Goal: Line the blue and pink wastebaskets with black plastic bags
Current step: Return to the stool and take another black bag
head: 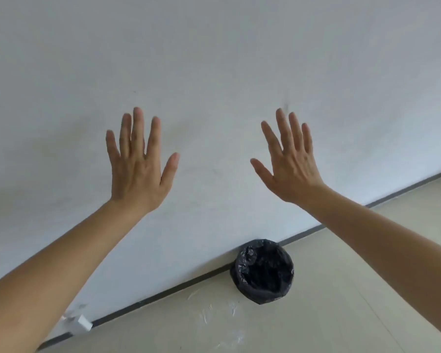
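A white wall (214,59) is filling most of what I am seeing, meeting the beige floor (341,289) along a dark baseboard (163,291). I am holding both arms raised toward the wall, my left hand (138,169) and my right hand (292,166) spread wide with fingers apart, gripping nothing. Below and between them, a wastebasket (262,298) is sitting on the floor against the baseboard, a black bag (264,271) covering its rim and sides, hiding its colour.

Bagged wastebasket (262,272) stands against the wall (214,59); floor (341,301) around it open.
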Motion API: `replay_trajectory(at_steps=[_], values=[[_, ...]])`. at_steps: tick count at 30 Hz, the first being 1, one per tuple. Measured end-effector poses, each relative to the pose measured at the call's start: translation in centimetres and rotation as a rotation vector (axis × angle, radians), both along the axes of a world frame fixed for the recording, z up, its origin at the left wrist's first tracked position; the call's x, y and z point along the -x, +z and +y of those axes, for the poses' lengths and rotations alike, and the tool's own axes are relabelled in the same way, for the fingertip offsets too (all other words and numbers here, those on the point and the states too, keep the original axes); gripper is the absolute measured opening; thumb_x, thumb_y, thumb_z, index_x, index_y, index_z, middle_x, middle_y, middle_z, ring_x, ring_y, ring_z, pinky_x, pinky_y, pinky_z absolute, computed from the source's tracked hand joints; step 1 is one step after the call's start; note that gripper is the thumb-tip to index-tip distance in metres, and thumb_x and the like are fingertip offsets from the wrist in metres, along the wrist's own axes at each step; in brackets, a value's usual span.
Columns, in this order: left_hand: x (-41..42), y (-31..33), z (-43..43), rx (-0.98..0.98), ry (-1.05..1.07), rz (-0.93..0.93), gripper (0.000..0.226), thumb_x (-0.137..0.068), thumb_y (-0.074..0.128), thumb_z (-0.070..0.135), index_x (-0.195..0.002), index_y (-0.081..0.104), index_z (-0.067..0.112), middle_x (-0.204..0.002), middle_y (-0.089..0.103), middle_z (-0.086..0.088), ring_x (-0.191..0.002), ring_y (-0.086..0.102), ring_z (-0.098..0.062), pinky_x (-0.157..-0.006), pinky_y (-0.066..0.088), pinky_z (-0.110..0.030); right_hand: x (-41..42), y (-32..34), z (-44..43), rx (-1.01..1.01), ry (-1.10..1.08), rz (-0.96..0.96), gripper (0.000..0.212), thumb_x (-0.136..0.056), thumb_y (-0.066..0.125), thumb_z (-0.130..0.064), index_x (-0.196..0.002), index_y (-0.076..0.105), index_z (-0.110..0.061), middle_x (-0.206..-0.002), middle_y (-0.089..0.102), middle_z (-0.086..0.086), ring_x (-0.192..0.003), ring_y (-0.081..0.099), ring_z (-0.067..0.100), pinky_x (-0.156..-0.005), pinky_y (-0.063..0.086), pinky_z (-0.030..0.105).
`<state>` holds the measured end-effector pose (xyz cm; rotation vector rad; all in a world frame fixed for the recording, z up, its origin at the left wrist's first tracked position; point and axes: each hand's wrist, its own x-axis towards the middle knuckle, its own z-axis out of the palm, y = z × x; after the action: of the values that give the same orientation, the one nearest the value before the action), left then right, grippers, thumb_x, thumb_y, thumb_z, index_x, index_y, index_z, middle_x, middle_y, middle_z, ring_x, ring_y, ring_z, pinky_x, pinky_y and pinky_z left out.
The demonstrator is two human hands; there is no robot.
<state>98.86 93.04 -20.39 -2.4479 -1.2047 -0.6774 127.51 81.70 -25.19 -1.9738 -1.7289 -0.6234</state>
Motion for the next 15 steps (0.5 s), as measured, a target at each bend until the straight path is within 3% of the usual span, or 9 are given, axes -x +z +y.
replay_trajectory(at_steps=[4, 9, 15], values=[[9.9, 5.2, -6.6, 0.005, 0.306, -0.156, 0.069, -0.099, 0.025, 0.053, -0.153, 0.008, 0.013, -0.160, 0.003, -0.020, -0.147, 0.004, -0.036, -0.114, 0.008, -0.060, 9.3, 5.7, 2.9, -0.020, 0.258, 0.039, 0.076, -0.099, 0.033, -0.058, -0.156, 0.010, -0.013, -0.163, 0.002, 0.020, -0.149, 0.002, 0.041, -0.120, 0.006, 0.056], [27.2, 8.8, -18.8, -0.032, 0.675, -0.020, 0.074, -0.098, 0.024, 0.055, -0.153, 0.010, 0.008, -0.160, 0.002, -0.022, -0.148, 0.002, -0.035, -0.114, 0.010, -0.063, 27.7, 12.0, 3.9, -0.014, 0.699, -0.014, 0.075, -0.099, 0.033, -0.056, -0.156, 0.010, -0.012, -0.163, 0.002, 0.020, -0.149, 0.003, 0.042, -0.119, 0.008, 0.058], [46.9, 14.2, -39.8, -0.188, 1.222, -0.061, 0.072, -0.099, 0.021, 0.056, -0.154, 0.007, 0.012, -0.161, 0.003, -0.018, -0.148, 0.003, -0.034, -0.116, 0.010, -0.059, 54.9, 19.0, -4.6, -0.161, 1.210, -0.047, 0.073, -0.100, 0.034, -0.054, -0.156, 0.016, -0.011, -0.162, 0.010, 0.021, -0.148, 0.010, 0.042, -0.118, 0.014, 0.059]])
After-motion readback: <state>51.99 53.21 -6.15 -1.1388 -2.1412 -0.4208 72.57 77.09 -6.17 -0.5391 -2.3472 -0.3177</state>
